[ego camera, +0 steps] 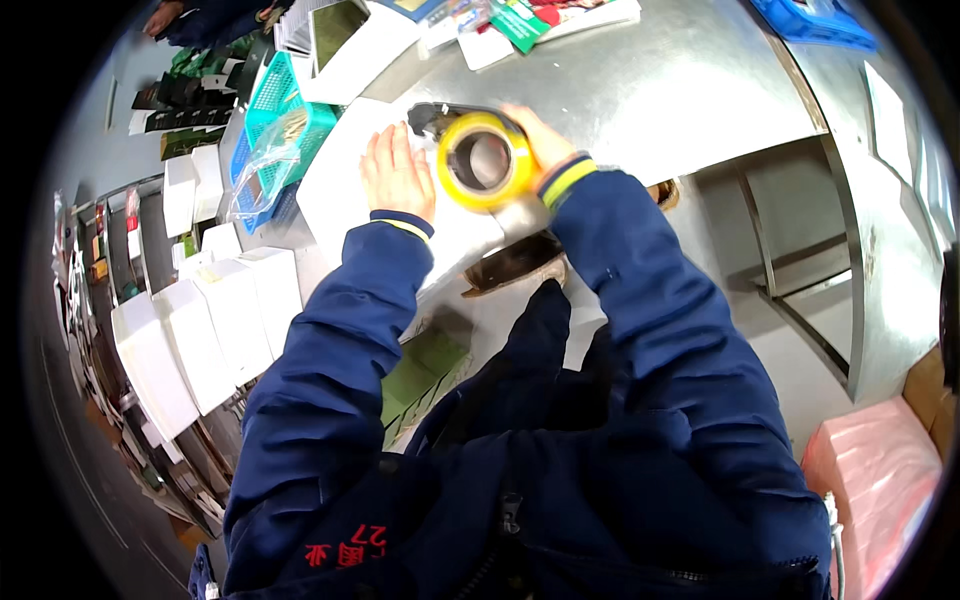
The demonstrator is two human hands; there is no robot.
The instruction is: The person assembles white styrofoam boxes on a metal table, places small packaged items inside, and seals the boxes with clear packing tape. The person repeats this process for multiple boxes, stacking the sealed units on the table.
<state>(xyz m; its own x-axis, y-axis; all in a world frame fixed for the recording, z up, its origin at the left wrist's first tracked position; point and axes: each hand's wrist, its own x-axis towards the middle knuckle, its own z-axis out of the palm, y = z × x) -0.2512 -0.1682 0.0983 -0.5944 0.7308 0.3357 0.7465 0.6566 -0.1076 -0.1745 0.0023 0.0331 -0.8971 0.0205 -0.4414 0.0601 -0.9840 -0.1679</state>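
Note:
My right hand (541, 142) is shut on a black tape dispenser (429, 116) that carries a roll of yellow packing tape (451, 169). The dispenser is at the near part of the metal table, over the right part of a large white box (337, 180). Fingers pointing away from me, my left hand (397, 174) lies flat on the white surface, just left of the tape roll. It grips nothing. The right fingertips are partly hidden behind the dispenser.
Left of the white box stand a teal plastic basket (274, 86) and several white boxes (232, 315). Printed packets (521, 26) lie at the table's far side. An open-topped green box (420, 367) is below the near edge. Part of another person (217, 22) shows at the top left.

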